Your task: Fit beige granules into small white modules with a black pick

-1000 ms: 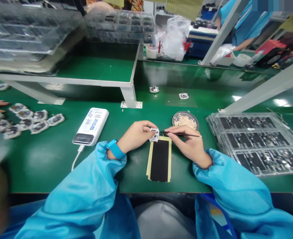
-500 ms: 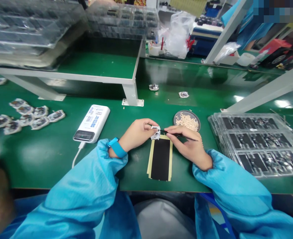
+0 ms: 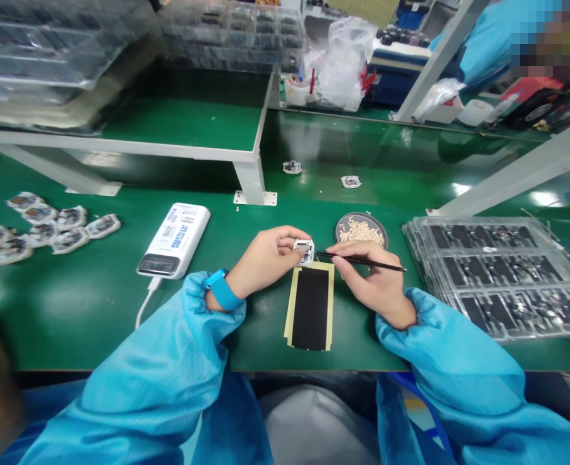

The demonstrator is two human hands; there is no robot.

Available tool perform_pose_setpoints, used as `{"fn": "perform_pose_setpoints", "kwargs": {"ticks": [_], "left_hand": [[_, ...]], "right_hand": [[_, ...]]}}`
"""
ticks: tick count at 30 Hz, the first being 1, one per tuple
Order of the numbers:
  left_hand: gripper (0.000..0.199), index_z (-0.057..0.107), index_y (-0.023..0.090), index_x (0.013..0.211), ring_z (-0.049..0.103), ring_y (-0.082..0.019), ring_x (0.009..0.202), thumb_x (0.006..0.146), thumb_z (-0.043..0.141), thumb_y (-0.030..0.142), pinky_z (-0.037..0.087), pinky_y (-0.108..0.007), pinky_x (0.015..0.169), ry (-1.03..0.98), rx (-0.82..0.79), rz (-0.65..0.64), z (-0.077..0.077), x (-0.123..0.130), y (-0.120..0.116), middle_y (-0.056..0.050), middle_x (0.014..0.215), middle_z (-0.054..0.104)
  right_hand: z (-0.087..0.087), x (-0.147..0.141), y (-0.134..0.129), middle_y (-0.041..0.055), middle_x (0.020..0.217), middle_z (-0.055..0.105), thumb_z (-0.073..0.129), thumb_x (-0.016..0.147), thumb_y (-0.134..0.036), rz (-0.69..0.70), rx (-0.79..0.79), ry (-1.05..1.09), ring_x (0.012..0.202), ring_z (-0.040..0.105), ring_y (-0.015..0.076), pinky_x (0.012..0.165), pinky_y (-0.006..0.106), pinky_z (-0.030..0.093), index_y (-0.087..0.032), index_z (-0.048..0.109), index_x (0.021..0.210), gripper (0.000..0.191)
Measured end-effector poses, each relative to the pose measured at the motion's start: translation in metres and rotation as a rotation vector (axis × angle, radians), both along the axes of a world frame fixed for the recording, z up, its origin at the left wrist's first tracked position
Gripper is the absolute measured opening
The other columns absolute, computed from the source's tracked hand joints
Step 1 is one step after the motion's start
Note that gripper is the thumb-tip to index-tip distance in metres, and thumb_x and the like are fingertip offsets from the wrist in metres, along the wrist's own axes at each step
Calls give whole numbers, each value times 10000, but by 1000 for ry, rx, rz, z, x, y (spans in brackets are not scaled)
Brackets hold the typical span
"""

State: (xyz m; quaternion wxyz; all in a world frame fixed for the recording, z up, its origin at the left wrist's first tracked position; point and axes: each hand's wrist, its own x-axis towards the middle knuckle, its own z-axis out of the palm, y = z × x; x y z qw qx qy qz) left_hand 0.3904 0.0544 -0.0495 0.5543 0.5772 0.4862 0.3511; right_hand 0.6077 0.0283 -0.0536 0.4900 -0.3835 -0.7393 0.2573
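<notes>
My left hand [image 3: 274, 258] is closed, pinching a small white plastic housing [image 3: 306, 252] with dark parts inside it. My right hand [image 3: 372, 279] grips dark tweezers [image 3: 366, 261] like a pen, their tip close to the housing's right side; whether they touch I cannot tell. Below the housing lies a black rectangular sheet [image 3: 310, 309] edged with yellow tape strips. Just behind my right hand stands a round dish [image 3: 361, 230] of small beige pieces, partly covered by the fingers.
A white power bank [image 3: 175, 239] with a cable lies to the left. Several similar housings [image 3: 42, 231] are grouped farther left, and two more [image 3: 350, 182] lie at the back. Stacked clear trays [image 3: 498, 278] stand right. A raised green shelf [image 3: 192, 116] carries more trays.
The tweezers have pulled slightly right, away from the housing, and my right hand has shifted right with them. The housing has turned a little in my left hand. The whole view has shifted slightly.
</notes>
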Motion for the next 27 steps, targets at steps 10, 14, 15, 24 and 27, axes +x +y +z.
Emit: {"fn": "perform_pose_setpoints", "kwargs": {"ticks": [10, 14, 15, 24, 27], "left_hand": [[346, 712, 121, 1159, 727, -158, 929, 863, 686, 298, 592, -241, 861, 11, 21, 20, 2, 1, 0, -82, 1056, 751], [362, 712, 121, 1170, 728, -151, 922, 859, 697, 306, 592, -225, 850, 29, 30, 40, 4, 2, -2, -76, 1050, 754], [373, 709, 121, 1174, 729, -150, 906, 853, 704, 310, 593, -224, 836, 31, 30, 40, 5, 2, -2, -75, 1037, 755], [395, 706, 103, 1157, 726, -158, 843, 821, 734, 309, 589, -238, 781, 11, -13, 30, 4, 0, 0, -94, 994, 755], [395, 697, 103, 1172, 724, -152, 860, 820, 729, 278, 583, -233, 800, -17, -34, 4, 4, 0, 0, -97, 1025, 751]], "right_hand": [[-4, 2, 0, 56, 1015, 726, 714, 820, -90, 17, 6, -12, 946, 703, 177, 819, 338, 605, -193, 649, 1026, 240], [-6, 2, 0, 54, 1015, 728, 720, 816, -84, 16, -5, -24, 954, 699, 177, 843, 349, 597, -195, 653, 1022, 244], [-6, 2, 0, 53, 1016, 728, 720, 817, -83, 17, -5, -27, 956, 699, 178, 846, 350, 595, -197, 654, 1022, 243], [1, 10, 3, 69, 1036, 723, 679, 866, -86, 278, -238, 78, 973, 699, 180, 859, 356, 581, -176, 637, 957, 135], [5, 13, 1, 68, 1009, 725, 680, 853, -59, 307, -227, 113, 940, 704, 185, 842, 370, 583, -179, 633, 973, 176]]}}
